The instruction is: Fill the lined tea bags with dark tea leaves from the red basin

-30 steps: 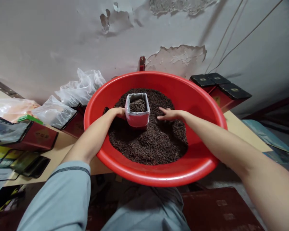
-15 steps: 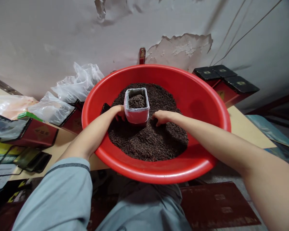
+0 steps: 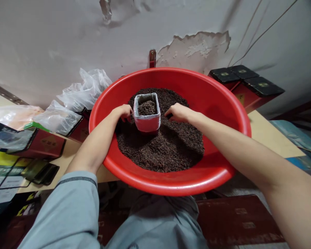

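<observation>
Left sleeve (image 3: 67, 212) up first: soft grey-blue, roomy, creased toward bottom edge of view. Dark stitch line (image 3: 77, 179) tracing round it, just above plain hem (image 3: 79, 174). Left forearm (image 3: 94, 145) bare, left hand (image 3: 123, 112) too. Over to right forearm (image 3: 228, 148), right hand (image 3: 180, 112): both bare. Lower down, matching grey-blue cloth (image 3: 155, 228), loosely folded, shadowed higher up; shirt or trousers, unclear.

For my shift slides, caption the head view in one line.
Left hand and right hand flank a lined red container standing amid dark loose material in a red basin.
</observation>
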Available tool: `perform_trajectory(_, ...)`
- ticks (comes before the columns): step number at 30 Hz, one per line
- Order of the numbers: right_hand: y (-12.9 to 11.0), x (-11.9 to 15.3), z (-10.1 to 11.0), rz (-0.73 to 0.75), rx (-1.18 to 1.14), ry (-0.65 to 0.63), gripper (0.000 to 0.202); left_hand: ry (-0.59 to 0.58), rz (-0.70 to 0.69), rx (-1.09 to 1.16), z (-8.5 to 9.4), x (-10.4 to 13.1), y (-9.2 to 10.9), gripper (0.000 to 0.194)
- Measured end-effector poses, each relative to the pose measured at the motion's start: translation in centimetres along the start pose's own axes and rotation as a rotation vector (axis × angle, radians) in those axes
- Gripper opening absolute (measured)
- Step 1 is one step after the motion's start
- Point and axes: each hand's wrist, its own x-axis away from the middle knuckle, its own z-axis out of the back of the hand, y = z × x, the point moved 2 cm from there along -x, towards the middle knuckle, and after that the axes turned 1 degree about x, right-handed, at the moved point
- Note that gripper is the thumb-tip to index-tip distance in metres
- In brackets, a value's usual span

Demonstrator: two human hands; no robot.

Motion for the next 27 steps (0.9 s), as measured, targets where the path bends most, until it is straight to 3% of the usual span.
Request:
perform_trajectory(4,0.5,0.6,1.3,-0.079,-0.079,0.143,0.039,0.130,-0.050,-0.060,2.1,1.7,-0.2,0.049)
perform_trajectory(8,-0.2,1.8,3.8,-0.075,-0.258,0.394,0.038,0.325,-0.249,0.016,4.8,4.1,0.0,0.033)
perform_trajectory(11,-1.8,2.0,6.5,-0.031,-0.374,0.593,0.032,0.523,-0.444,0.146,6.6,6.8,1.3,0.027)
perform_trajectory(14,-3.9,1.2,8.8,0.033,-0.508,0.662,0.032,0.663,-0.548,0.264,7.1,9.4,3.5,0.027)
perform_trajectory(18,-6.3,-0.7,9.5,0.054,-0.723,0.610,0.034,0.660,-0.579,0.305,5.8,10.2,5.8,0.026)
perform_trajectory(22,-7.4,-1.3,8.5,0.040,-0.911,0.535,0.032,0.571,-0.604,0.420,4.3,9.6,5.8,0.032)
perform_trajectory(25,-7.2,-0.4,8.1,0.050,-0.795,0.606,0.040,0.473,-0.618,0.582,3.9,9.5,5.4,0.033)
perform_trajectory(27,-7.1,0.3,7.9,0.120,-0.625,0.644,0.046,0.498,-0.592,0.657,4.0,9.4,5.2,0.035)
